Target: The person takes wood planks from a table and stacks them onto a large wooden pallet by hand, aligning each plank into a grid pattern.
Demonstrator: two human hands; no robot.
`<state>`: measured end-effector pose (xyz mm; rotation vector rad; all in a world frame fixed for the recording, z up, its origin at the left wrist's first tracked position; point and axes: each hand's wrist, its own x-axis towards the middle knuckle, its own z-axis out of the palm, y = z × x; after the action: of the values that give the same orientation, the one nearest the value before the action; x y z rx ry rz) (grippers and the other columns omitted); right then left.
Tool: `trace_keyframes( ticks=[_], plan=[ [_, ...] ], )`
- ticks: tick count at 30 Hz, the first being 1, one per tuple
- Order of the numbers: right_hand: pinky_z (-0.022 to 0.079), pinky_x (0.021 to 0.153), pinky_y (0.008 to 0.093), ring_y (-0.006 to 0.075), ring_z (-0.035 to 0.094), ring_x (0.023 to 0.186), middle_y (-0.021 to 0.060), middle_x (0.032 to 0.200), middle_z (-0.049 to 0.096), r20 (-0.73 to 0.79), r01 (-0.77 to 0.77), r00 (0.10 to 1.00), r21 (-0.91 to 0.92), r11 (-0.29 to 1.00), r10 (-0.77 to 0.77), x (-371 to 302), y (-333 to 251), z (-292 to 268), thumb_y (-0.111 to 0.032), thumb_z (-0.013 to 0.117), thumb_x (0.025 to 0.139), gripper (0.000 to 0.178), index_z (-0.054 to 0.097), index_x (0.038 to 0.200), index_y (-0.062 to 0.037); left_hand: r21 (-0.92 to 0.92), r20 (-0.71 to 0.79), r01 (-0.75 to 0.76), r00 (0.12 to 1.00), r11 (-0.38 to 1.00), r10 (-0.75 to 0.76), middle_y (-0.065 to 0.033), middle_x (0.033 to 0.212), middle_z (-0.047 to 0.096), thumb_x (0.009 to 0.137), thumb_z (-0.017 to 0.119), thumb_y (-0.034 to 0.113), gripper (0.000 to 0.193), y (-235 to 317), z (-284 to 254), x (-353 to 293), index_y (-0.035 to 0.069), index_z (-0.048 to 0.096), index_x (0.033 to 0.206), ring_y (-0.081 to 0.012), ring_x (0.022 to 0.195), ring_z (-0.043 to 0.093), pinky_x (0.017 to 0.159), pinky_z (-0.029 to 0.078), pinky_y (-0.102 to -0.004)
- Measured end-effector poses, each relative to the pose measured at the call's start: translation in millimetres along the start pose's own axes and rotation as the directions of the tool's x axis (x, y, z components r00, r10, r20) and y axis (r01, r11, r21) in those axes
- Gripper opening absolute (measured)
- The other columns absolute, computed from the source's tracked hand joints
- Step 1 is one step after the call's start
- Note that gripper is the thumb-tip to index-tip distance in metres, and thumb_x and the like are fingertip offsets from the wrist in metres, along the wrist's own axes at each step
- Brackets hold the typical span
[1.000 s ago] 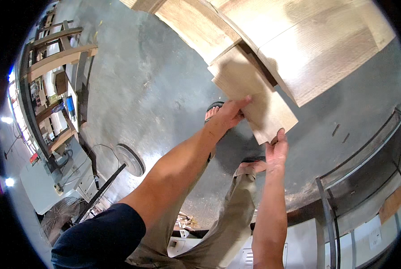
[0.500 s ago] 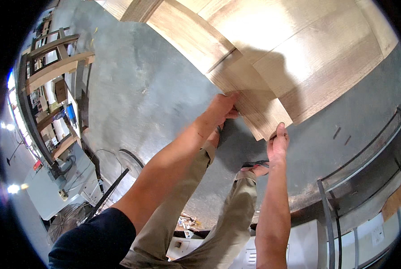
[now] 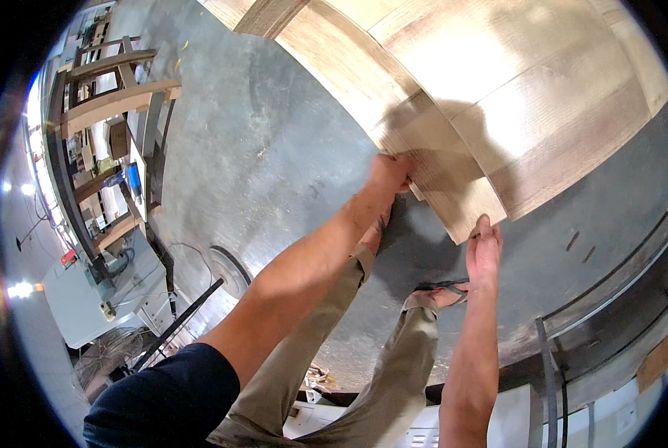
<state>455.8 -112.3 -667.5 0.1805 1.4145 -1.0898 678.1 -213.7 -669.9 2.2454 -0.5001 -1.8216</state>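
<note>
Over grey concrete floor (image 3: 274,149), left hand (image 3: 388,174) and right hand (image 3: 483,250) each grip pinching a wooden board (image 3: 442,183), its long axis running upper-left to lower-right.

A woodworking workshop, probably: bare grey concrete floor (image 3: 274,149), a large pale wooden panel structure (image 3: 513,89), rough timber-framed racks (image 3: 110,82) and a grey metal machine (image 3: 88,299).
</note>
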Motion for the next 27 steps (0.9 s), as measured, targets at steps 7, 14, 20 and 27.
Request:
trace_keyframes(
  ticks=[7,14,20,27],
  plan=[
    [0.039,0.091,0.0303,0.0158,0.051,0.101,0.0078,0.112,0.055,-0.051,0.023,0.998,-0.076,0.997,-0.027,8,11,3,-0.013,0.046,0.094,0.028,0.048,0.120,-0.0013,-0.178,-0.060,-0.010,0.998,0.984,-0.001,-0.0130,0.078,0.063,0.087,0.057,0.022,0.027,11,-7,-1,-0.004,0.060,0.091,-0.0224,0.064,0.063,0.056,0.055,-0.0328],
    [0.040,0.086,0.0302,0.0130,0.052,0.099,0.0017,0.109,0.057,0.022,0.102,0.995,-0.079,0.992,-0.101,15,8,-13,-0.016,0.051,0.092,0.027,0.050,0.118,-0.0072,-0.104,-0.113,0.002,0.994,0.995,-0.014,-0.0128,0.070,0.059,0.086,0.061,0.022,0.029,21,6,-6,-0.007,0.057,0.082,-0.0212,0.053,0.057,0.051,0.055,-0.0337],
    [0.038,0.090,0.0316,0.0157,0.052,0.101,0.0044,0.111,0.057,-0.075,-0.096,0.993,-0.025,0.995,0.094,-1,-2,6,-0.021,0.059,0.088,0.036,0.051,0.118,-0.0039,0.040,0.012,-0.144,0.990,0.989,0.144,-0.0131,0.080,0.059,0.090,0.053,0.026,0.032,6,-20,-12,-0.006,0.057,0.091,-0.0206,0.068,0.059,0.056,0.051,-0.0311],
    [0.045,0.085,0.0344,0.0188,0.054,0.102,0.0044,0.114,0.056,0.007,-0.118,0.993,-0.153,0.981,0.121,11,3,-14,-0.023,0.063,0.085,0.044,0.047,0.124,-0.0096,0.699,0.125,-0.458,0.835,0.549,0.537,-0.0158,0.096,0.052,0.082,0.051,0.026,0.033,-101,-29,-113,0.001,0.049,0.102,-0.0257,0.098,0.050,0.087,0.035,-0.0373]
  ],
)
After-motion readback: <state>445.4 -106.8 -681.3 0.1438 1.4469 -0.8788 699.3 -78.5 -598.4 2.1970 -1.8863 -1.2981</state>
